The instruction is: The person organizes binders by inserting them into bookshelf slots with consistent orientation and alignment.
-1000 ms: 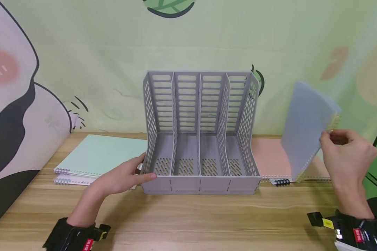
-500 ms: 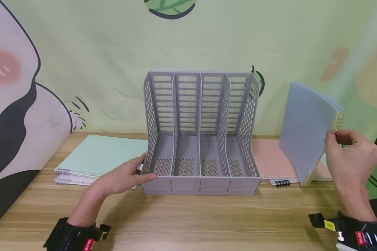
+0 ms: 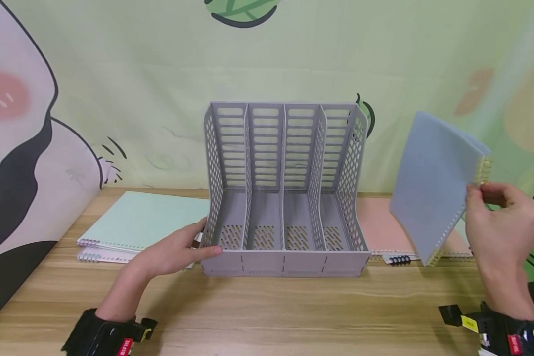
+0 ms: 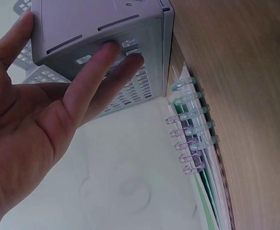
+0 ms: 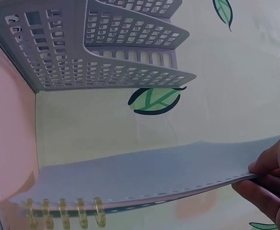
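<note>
A grey four-slot file organizer [image 3: 285, 264] of perforated plastic stands mid-table in the head view. My left hand [image 3: 169, 254] rests at its front left corner, thumb on the front rim and fingers along the outer side wall. In the left wrist view, those fingers [image 4: 94, 76] lie nearly straight against the perforated side. On the right, my right hand [image 3: 500, 222] pinches a blue spiral notebook [image 3: 436, 183] at its ringed edge between thumb and fingers. The notebook stands upright and slanted, its lower corner overlapping pink notebooks. Yellow rings [image 5: 65, 213] run along its spine in the right wrist view.
Left of the organizer lies a stack of notebooks, a mint green one [image 3: 147, 217] on top. Pink notebooks [image 3: 382, 225] lie right of it, with black rings [image 3: 399, 259] showing underneath. A printed cloth backdrop [image 3: 160, 99] hangs behind the wooden table [image 3: 285, 316].
My right hand has moved slightly to the right with the blue notebook, whose cover has turned to face forward more. My left hand and the organizer have stayed in place.
</note>
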### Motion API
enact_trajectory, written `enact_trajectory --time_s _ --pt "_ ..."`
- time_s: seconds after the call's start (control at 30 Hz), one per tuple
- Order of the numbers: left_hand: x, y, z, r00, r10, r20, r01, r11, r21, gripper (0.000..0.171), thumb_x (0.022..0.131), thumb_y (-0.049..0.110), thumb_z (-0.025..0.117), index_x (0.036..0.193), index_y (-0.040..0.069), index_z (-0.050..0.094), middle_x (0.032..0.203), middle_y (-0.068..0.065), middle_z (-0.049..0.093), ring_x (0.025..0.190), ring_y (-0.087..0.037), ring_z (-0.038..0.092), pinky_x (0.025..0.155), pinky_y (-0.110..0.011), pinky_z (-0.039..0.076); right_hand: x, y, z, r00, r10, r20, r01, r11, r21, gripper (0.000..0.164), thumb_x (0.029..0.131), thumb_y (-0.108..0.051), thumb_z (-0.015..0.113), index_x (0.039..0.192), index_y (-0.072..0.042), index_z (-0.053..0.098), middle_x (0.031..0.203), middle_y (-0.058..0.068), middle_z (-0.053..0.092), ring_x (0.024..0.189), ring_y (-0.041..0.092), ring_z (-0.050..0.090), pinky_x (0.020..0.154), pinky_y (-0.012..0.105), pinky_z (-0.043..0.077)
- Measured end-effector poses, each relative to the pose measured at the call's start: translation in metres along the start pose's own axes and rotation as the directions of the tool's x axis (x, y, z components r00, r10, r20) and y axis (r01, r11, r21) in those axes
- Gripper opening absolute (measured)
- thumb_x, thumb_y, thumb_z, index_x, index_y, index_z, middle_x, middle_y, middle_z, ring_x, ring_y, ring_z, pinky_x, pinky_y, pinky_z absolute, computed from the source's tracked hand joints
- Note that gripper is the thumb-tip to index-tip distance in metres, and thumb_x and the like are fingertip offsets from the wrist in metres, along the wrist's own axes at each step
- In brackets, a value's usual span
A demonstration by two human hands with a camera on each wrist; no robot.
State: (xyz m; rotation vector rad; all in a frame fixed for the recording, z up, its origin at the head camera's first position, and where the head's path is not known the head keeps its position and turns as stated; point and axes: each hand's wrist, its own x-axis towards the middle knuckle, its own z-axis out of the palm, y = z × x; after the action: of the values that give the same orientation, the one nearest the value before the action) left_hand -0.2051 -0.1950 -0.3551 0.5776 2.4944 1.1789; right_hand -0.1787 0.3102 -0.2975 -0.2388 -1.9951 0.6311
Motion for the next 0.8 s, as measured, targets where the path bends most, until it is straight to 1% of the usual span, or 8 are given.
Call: enact_trajectory --time_s 0.17,0.4,0.63,0.8 --pt "0.000 0.000 0.000 1.000 -0.001 -0.002 0.001 1.000 0.001 0.089 0.095 0.044 0.064 0.158 0.007 0.013 0.136 -0.015 0.051 0.113 -0.027 0.059 0.077 -0.032 0.050 0.002 -0.006 -0.004 0.999 -0.037 -0.036 0.038 0.999 0.005 0.031 0.097 -0.017 0.058 0.098 0.012 0.068 0.095 0.022 0.068 0.070 -0.031 0.034 0.061 0.002 0.029" --pt "-0.001 0.000 -0.001 1.000 -0.004 -0.002 0.004 1.000 -0.005 0.089 0.095 0.044 0.064 0.158 0.008 0.013 0.135 -0.015 0.052 0.113 -0.028 0.059 0.077 -0.036 0.051 -0.002 -0.014 -0.009 0.999 -0.017 -0.028 0.017 1.000 0.022 0.035 0.100 -0.021 0.056 0.101 0.012 0.066 0.101 0.019 0.066 0.076 -0.028 0.035 0.067 0.003 0.033" --pt "-0.001 0.000 -0.001 1.000 0.002 0.000 -0.002 1.000 -0.006 0.089 0.095 0.044 0.064 0.158 0.007 0.013 0.135 -0.015 0.052 0.114 -0.028 0.059 0.078 -0.037 0.051 -0.002 -0.021 -0.011 0.997 -0.037 -0.066 0.042 0.996 0.074 0.028 0.096 -0.016 0.061 0.095 0.012 0.067 0.093 0.018 0.066 0.075 -0.027 0.041 0.065 0.001 0.034" --pt "0.000 -0.001 0.000 1.000 0.009 0.002 -0.009 1.000 -0.009 0.089 0.095 0.043 0.064 0.158 0.007 0.013 0.134 -0.015 0.053 0.113 -0.027 0.059 0.078 -0.035 0.051 -0.005 -0.027 -0.014 0.996 -0.043 -0.074 0.050 0.995 0.086 0.026 0.095 -0.013 0.062 0.095 0.013 0.066 0.092 0.014 0.063 0.079 -0.025 0.042 0.067 0.002 0.036"
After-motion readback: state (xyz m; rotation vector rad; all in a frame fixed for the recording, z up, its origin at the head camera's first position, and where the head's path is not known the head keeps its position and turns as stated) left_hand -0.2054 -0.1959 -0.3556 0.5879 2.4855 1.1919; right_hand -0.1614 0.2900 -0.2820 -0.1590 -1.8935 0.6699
